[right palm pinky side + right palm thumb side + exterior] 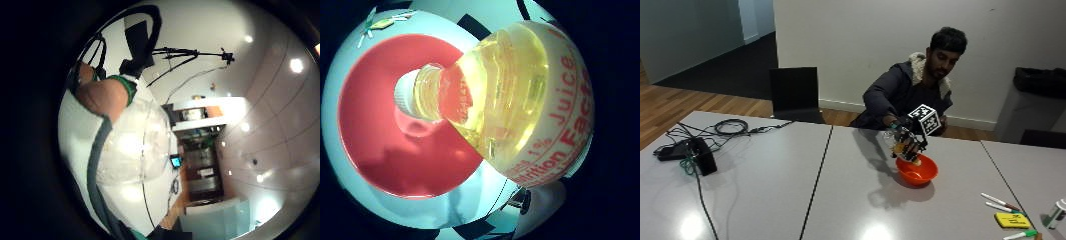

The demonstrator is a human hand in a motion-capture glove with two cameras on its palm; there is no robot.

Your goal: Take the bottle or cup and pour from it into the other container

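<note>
Yellow juice bottle (520,100) tilted over red bowl (375,125)

A pale grey desk (773,185) carries an orange bowl (917,172), a black box with coiled cables (701,155) at one end, and markers (999,202) beside a yellow pad (1011,220).

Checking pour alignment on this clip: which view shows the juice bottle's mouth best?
The right thumb side palm view: the juice bottle is tilted, neck over the red bowl. The outside view shows it small in the right hand; the little finger side view only clear plastic.
</note>
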